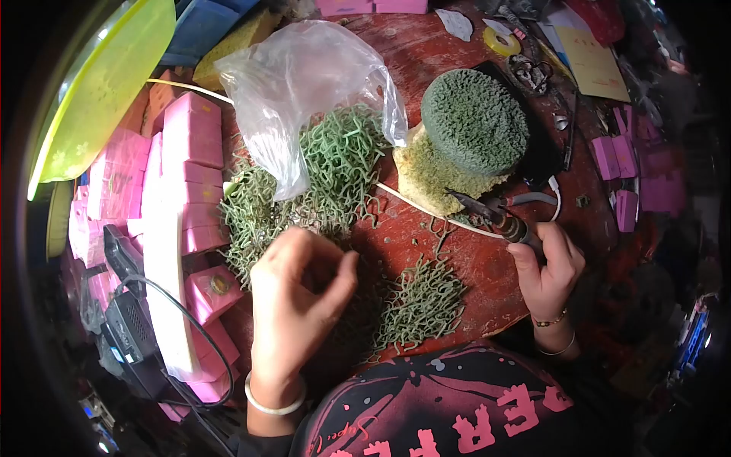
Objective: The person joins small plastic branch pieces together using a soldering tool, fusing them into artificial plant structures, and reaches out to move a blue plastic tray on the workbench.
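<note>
My right hand point(550, 270) is closed round the handle of a soldering iron point(512, 226), whose dark tip points left at the lower edge of a yellowish sponge point(426, 171). A round green block with a rough, crumbly top point(476, 118) sits on that sponge. My left hand point(297, 293) hovers at the near edge of a large pile of wavy green strands point(343, 152), thumb and fingers curled together; what they pinch, if anything, cannot be made out. A crumpled clear plastic bag point(304, 84) lies partly over the pile. Between my hands is a smaller heap of green strands point(422, 305).
Pink blocks point(194, 137) are stacked at the left, beside a black device with a cable point(129, 327). A yellow-green tray point(106, 91) stands at upper left. A white cord point(434, 212) crosses the red table point(388, 259). Tape point(502, 41) and tools lie at the back right.
</note>
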